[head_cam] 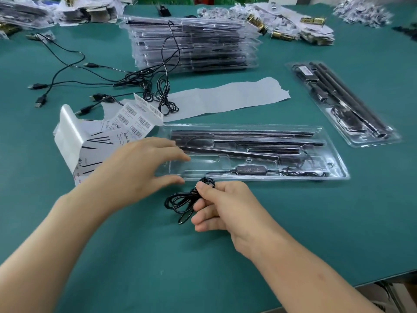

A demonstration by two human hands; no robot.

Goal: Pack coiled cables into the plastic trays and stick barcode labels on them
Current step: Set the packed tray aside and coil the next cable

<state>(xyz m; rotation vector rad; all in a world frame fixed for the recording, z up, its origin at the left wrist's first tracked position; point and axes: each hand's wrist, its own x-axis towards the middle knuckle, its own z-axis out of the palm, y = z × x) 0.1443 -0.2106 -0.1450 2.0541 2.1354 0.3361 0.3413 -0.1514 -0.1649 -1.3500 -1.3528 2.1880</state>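
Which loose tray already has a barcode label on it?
The tray alone at the right, with a white barcode label at its far end; the near tray shows none.

Trays: front tray [255,152], one; right tray [343,105], one, filled; stack [194,41] behind, one, its layers too blurred for me to count. Coils: two; held coil [182,203] in my right hand [223,206], far coil [164,100] on the paper strip [225,96]. Hands: two, counting my left hand [140,168]. USB plugs [37,86], loose: five seen; label sheet [133,118]: one; paper strip: one; box [74,141]: one; controller [251,170]: one; paper heaps [282,21] at far edge: number unclear.
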